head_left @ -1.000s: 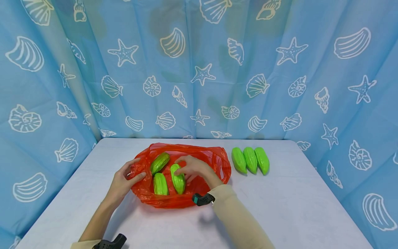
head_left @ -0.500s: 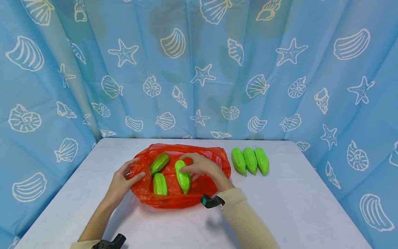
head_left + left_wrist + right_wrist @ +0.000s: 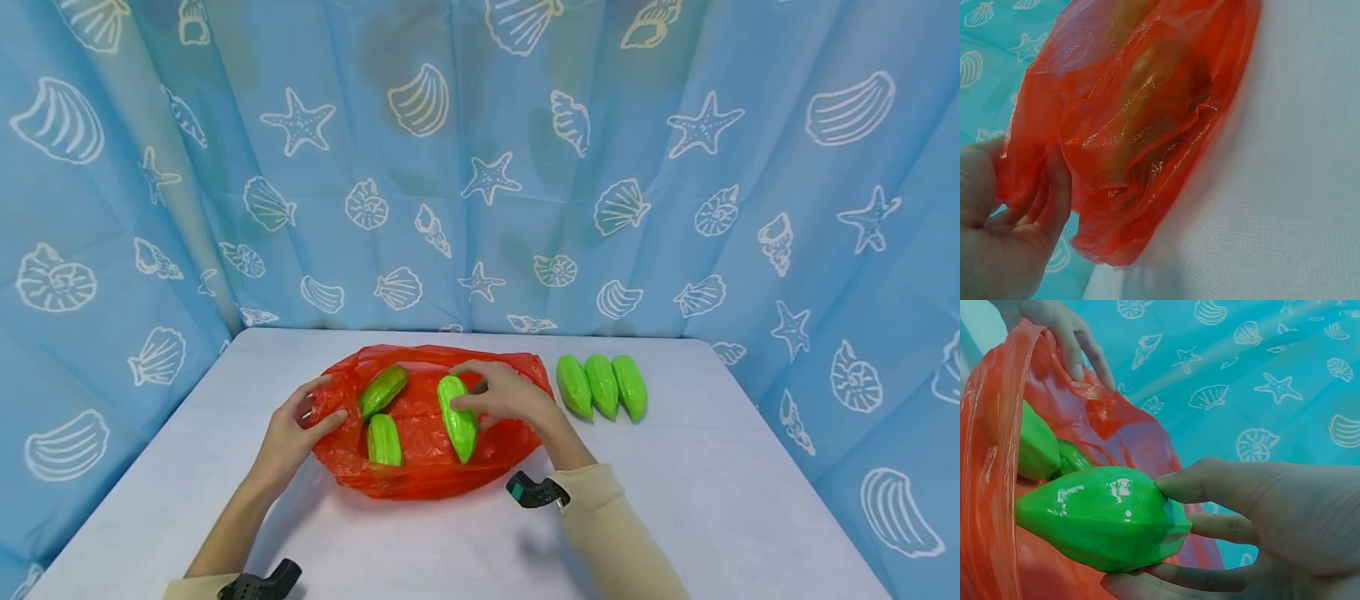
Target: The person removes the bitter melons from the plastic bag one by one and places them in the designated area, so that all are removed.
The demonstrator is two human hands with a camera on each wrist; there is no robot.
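in the head view, now pinching a bright green fruit (image 3: pixel 456 428) between thumb and fingers of the right hand (image 3: pixel 504 393), over the open red plastic bag (image 3: pixel 420 483). compared with a second ago, carried rightward and slightly up in view, leaving a wider gap to the darker fruit (image 3: pixel 383 390) and the short fruit (image 3: pixel 386 440), both unmoved in the left part of the bag. still grasping the left edge of the bag with the left hand (image 3: pixel 288 437), hardly shifted. leaving three fruits (image 3: pixel 602 387) as before, side by side on the white desk (image 3: pixel 735 492), just right of the bag, before the blue shell-printed curtain (image 3: pixel 420 167).

in the left wrist view, pinching the thin plastic in the left hand; showing yellowish-green shapes dimly through it, too blurred to tell apart.

in the right wrist view, gripping the bright green fruit by its blunter end, tapered end toward the bag's rim; cannot tell whether touching it. showing beyond it more green fruit inside the bag, partly covered by that rim.
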